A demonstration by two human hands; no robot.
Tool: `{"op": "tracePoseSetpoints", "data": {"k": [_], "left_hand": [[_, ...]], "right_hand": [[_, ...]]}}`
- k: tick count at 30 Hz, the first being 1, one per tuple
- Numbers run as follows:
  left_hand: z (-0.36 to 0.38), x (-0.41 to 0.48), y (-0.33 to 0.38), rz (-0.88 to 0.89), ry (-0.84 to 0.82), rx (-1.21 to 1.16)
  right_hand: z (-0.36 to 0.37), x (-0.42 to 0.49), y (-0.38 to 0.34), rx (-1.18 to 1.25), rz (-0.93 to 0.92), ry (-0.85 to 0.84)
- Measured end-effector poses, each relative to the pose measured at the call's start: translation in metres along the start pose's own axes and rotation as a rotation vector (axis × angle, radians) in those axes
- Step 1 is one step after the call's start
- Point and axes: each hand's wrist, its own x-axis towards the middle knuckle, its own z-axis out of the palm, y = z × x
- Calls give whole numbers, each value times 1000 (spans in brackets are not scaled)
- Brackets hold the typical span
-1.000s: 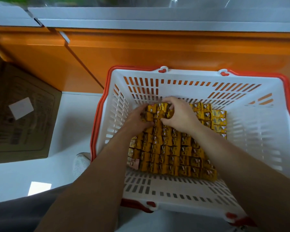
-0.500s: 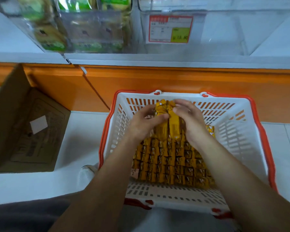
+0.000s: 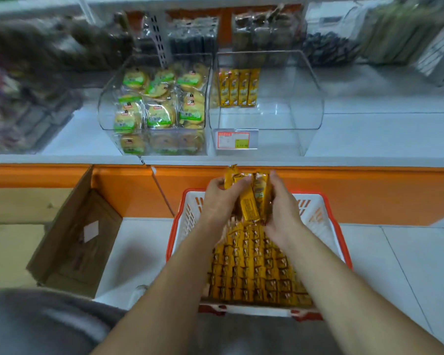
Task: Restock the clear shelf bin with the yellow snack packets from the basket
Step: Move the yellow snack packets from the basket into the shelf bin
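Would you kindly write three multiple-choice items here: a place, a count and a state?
1. Where in the clear bin do yellow packets stand? A front right; B back left; C front middle.
2. How many packets stand there? A one; B nine; C four.
3. The left hand and right hand are: A both gripping a bundle over the basket; B both empty; C one gripping, one empty.
B, at the rear wall's left end; C, four side by side; A, fingers curl round the bundle.
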Motion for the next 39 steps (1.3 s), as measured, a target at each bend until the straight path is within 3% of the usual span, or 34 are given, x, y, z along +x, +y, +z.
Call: {"op": "tracePoseSetpoints", "data": {"k": [3, 8, 14, 19, 22, 24, 27, 33, 39], "left_hand": [[-6, -11, 28, 86, -54, 6], [-18, -24, 71, 108, -113, 31], [-22, -36, 101, 174, -155, 77], [-31, -24, 128, 210, -100, 102], [-38, -12, 139, 265, -84, 114], [-42, -4, 144, 284, -70, 108], [-47, 6, 147, 301, -21, 93], [-56, 37, 155, 341, 50, 98], [-62, 71, 160, 374, 83, 155]], "right_hand": [[4, -18, -18, -29, -112, -84], [10, -42, -49, 10, -140, -218], [22, -53, -67, -41, -206, -268], [25, -49, -90, -221, -242, -154], [30, -39, -114, -189, -239, -202], [36, -29, -133, -344, -323, -208], [43, -10, -162, -622, -486, -24], [67, 82, -201, -807, -708, 112], [81, 188, -215, -997, -759, 163]]}}
